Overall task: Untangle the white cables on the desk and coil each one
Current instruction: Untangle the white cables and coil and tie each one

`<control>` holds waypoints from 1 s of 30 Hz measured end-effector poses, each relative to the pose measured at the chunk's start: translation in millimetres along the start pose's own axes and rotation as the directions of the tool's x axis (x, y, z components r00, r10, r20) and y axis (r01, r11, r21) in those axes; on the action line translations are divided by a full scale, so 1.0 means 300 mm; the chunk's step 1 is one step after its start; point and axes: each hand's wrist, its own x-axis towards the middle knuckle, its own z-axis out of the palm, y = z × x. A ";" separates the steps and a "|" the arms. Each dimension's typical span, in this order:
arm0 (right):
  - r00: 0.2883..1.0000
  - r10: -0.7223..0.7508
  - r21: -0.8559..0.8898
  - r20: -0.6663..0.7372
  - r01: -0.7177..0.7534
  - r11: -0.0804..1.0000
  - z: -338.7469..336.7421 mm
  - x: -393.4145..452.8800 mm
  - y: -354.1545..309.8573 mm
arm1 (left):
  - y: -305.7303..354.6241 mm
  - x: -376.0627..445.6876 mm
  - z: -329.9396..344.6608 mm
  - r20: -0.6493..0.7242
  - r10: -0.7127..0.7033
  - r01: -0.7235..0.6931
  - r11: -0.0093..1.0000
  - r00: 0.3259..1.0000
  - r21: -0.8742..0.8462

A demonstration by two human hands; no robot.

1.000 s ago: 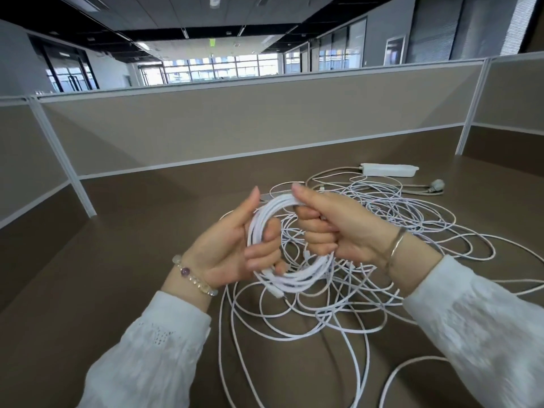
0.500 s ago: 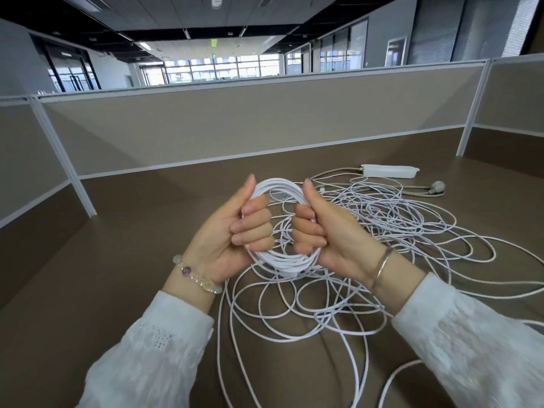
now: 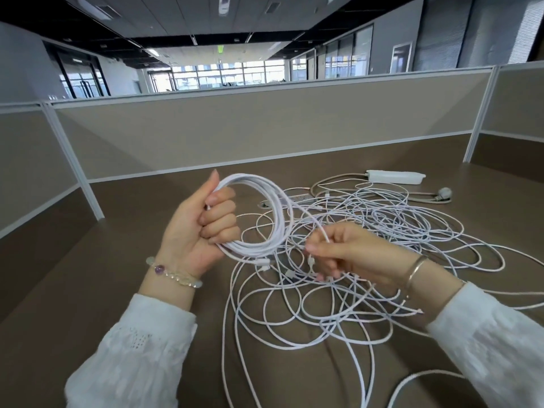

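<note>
One coil (image 3: 259,219) in left hand (image 3: 200,228).

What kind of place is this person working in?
Most likely an open-plan office: a brown desk fenced by low beige partition panels, a suspended ceiling with strip lights, and glass-walled rooms behind.

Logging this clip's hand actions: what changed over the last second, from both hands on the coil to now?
The right hand let go of the coil, dropped down and to the right, and now pinches the strand running off the coil. The left hand kept its grip on the coil, which opened into a wider loop. The cable tangle, power strip and desk look unchanged.
</note>
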 end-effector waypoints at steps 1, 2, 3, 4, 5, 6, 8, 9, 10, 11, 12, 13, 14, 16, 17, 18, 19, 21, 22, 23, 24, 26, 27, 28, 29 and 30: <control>1.000 0.013 -0.028 -0.021 -0.013 1.000 -0.027 -0.008 0.008 | 0.022 -0.015 -0.015 0.014 0.011 -0.010 1.000 1.000 -0.017; 0.998 0.016 -0.060 -0.056 -0.020 0.998 -0.058 -0.009 0.012 | 0.046 -0.031 -0.026 0.019 0.031 -0.030 0.999 0.999 -0.026; 0.994 0.015 -0.086 -0.108 -0.024 0.996 -0.089 -0.012 0.018 | 0.065 -0.048 -0.041 0.014 0.050 -0.049 0.998 0.999 -0.035; 0.986 0.001 -0.111 -0.168 -0.020 0.994 -0.118 -0.011 0.018 | 0.085 -0.067 -0.056 0.007 0.072 -0.072 0.996 0.997 -0.045; 0.972 -0.025 -0.137 -0.233 -0.008 0.991 -0.146 -0.011 0.018 | 0.102 -0.088 -0.073 -0.004 0.089 -0.089 0.994 0.996 -0.060; 0.955 -0.061 -0.163 -0.290 0.014 0.987 -0.173 -0.010 0.017 | 0.118 -0.107 -0.089 -0.021 0.104 -0.105 0.991 0.994 -0.078; 0.924 -0.143 -0.225 -0.355 0.064 0.972 -0.215 -0.013 0.013 | 0.144 -0.140 -0.120 -0.067 0.138 -0.145 0.983 0.988 -0.108; 0.912 -0.177 -0.264 -0.370 0.079 0.961 -0.228 -0.016 0.011 | 0.152 -0.152 -0.131 -0.092 0.161 -0.171 0.978 0.983 -0.116; 0.901 -0.201 -0.300 -0.385 0.084 0.950 -0.236 -0.019 0.010 | 0.155 -0.161 -0.137 -0.121 0.188 -0.202 0.973 0.975 -0.113; 0.889 -0.217 -0.333 -0.404 0.078 0.940 -0.237 -0.021 0.011 | 0.154 -0.165 -0.139 -0.164 0.219 -0.237 0.966 0.962 -0.100; 0.872 -0.239 -0.387 -0.427 0.062 0.920 -0.235 -0.021 0.013 | 0.148 -0.163 -0.135 -0.220 0.253 -0.275 0.958 0.942 -0.075; 0.853 -0.279 -0.492 -0.442 0.029 0.870 -0.228 -0.021 0.011 | 0.137 -0.155 -0.125 -0.284 0.290 -0.313 0.949 0.914 -0.039; 0.838 -0.330 -0.636 -0.435 -0.026 0.771 -0.217 -0.023 0.008 | 0.121 -0.140 -0.110 -0.353 0.328 -0.345 0.939 0.876 0.015; 0.857 -0.403 -0.874 -0.321 -0.104 0.475 -0.168 -0.031 -0.006 | 0.088 -0.100 -0.072 -0.460 0.408 -0.373 0.912 0.789 0.170; 0.876 -0.409 -0.932 -0.254 -0.108 0.345 -0.129 -0.035 -0.021 | 0.075 -0.080 -0.055 -0.485 0.438 -0.368 0.899 0.757 0.238; 0.892 -0.405 -0.964 -0.199 -0.102 0.247 -0.085 -0.039 -0.042 | 0.064 -0.062 -0.042 -0.494 0.454 -0.356 0.890 0.741 0.285; 0.900 -0.408 -0.981 -0.151 -0.087 0.171 -0.042 -0.041 -0.067 | 0.054 -0.047 -0.030 -0.494 0.460 -0.338 0.885 0.738 0.320; 0.895 -0.442 -0.998 -0.057 -0.035 0.059 0.032 -0.038 -0.118 | 0.037 -0.025 -0.009 -0.486 0.462 -0.287 0.874 0.742 0.392; 0.885 -0.465 -1.000 -0.016 -0.002 0.029 0.066 -0.037 -0.146 | 0.028 -0.015 0.003 -0.488 0.465 -0.253 0.862 0.738 0.439; 0.876 -0.482 -0.999 0.020 0.030 0.014 0.098 -0.037 -0.177 | 0.017 -0.007 0.013 -0.495 0.469 -0.214 0.847 0.731 0.486; 0.869 -0.493 -0.998 0.052 0.063 0.006 0.125 -0.038 -0.209 | 0.005 0.003 0.022 -0.497 0.473 -0.178 0.830 0.728 0.529; 0.855 -0.508 -0.992 0.103 0.123 0.007 0.167 -0.036 -0.266 | -0.018 0.019 0.041 -0.480 0.476 -0.115 0.788 0.737 0.605; 0.847 -0.519 -0.991 0.119 0.137 -0.003 0.182 -0.032 -0.289 | -0.030 0.026 0.053 -0.467 0.473 -0.089 0.767 0.747 0.635; 0.837 -0.531 -0.990 0.130 0.139 -0.022 0.190 -0.026 -0.307 | -0.044 0.034 0.068 -0.454 0.462 -0.066 0.753 0.762 0.655; 0.828 -0.545 -0.990 0.132 0.135 -0.034 0.193 -0.016 -0.320 | -0.058 0.042 0.085 -0.446 0.440 -0.047 0.750 0.779 0.660; 0.819 -0.559 -0.991 0.128 0.131 -0.036 0.193 -0.006 -0.329 | -0.073 0.050 0.099 -0.442 0.412 -0.023 0.751 0.797 0.660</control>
